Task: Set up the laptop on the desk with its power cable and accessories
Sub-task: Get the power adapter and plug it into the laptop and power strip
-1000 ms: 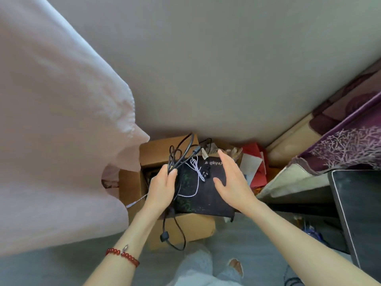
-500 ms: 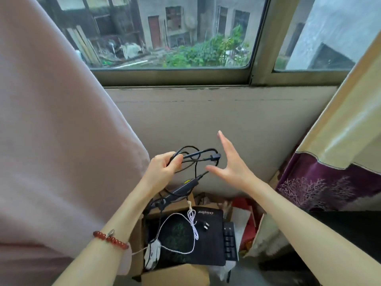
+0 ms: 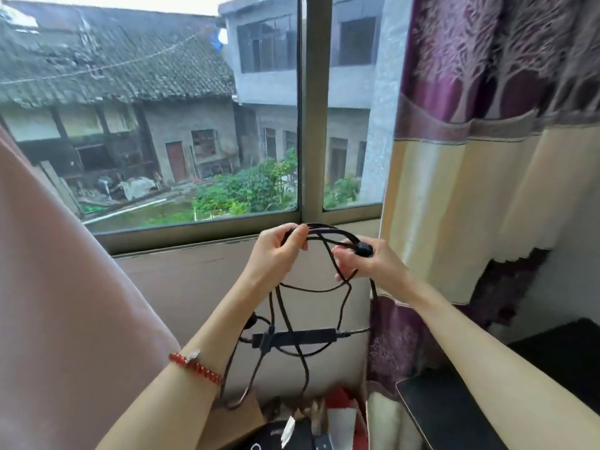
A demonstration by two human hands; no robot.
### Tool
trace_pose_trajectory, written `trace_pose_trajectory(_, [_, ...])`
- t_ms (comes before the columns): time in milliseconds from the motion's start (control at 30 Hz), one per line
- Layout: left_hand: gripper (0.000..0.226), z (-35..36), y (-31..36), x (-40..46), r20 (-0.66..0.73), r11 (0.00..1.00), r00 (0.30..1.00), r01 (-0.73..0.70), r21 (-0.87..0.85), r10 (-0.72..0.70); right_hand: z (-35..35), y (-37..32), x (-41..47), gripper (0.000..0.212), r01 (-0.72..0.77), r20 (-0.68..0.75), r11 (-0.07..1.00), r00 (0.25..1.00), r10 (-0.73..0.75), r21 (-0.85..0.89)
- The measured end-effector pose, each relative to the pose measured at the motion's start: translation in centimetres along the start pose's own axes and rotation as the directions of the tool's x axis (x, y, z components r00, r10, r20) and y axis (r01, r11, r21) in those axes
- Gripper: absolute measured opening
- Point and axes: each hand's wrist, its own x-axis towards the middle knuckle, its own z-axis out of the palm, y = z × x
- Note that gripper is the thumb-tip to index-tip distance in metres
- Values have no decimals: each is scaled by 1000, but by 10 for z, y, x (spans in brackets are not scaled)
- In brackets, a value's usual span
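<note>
I hold a tangled black power cable [image 3: 328,230] up in front of the window sill. My left hand [image 3: 276,251] pinches a bundle of its loops at the top. My right hand [image 3: 367,264] grips the strand at a black plug end [image 3: 363,249]. The long black power brick [image 3: 298,338] hangs level below my hands, with loose loops dangling around it. A dark flat surface, perhaps the laptop or the desk [image 3: 448,414], shows at the lower right.
A cardboard box [image 3: 240,427] below holds a black mouse pad [image 3: 276,438], red and white papers and small items. A pink curtain [image 3: 65,319] hangs at the left and a purple and cream curtain [image 3: 470,157] at the right. The window [image 3: 194,125] is straight ahead.
Both hands rose from the box to window height with the cable. My right hand, open before, has closed on the plug end. The view tilted up away from the box.
</note>
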Motion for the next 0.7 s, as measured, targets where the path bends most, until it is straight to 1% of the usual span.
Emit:
trace_pose_trajectory(67, [39,20,21,10,17,998,999,-37,-47,38,-26,-18,-12,1,15,-53,1000,998,-14,10])
trace_pose_trajectory(200, [37,71,77,20,70,981,988,-126,-144,137,-83,-42,-58,20,43,-212,997,976,-56,-63])
trace_pose_trajectory(267, [36,103,106,20,100,966,978,-159,-203,182,-114,-49,-89,19,45,-293,994,953,-71,-97])
trace_pose_trajectory(333, [36,133,131,20,118,956,969,-188,-226,218,-139,-60,-115,17,52,-356,990,929,-97,-134])
trace_pose_trajectory(400, [37,177,163,14,137,939,956,-218,-267,260,-175,-80,-153,14,79,-437,975,884,-164,-206])
trace_pose_trajectory(500, [35,228,206,8,138,906,951,-212,-367,278,-221,-113,-198,5,88,-523,942,813,-256,-324])
trace_pose_trajectory(600, [38,278,249,-3,166,849,937,-191,-492,307,-264,-150,-248,7,72,-576,904,749,-328,-421])
trace_pose_trajectory(700, [40,326,284,-20,206,788,923,-145,-599,326,-297,-179,-302,9,71,-630,879,671,-392,-471])
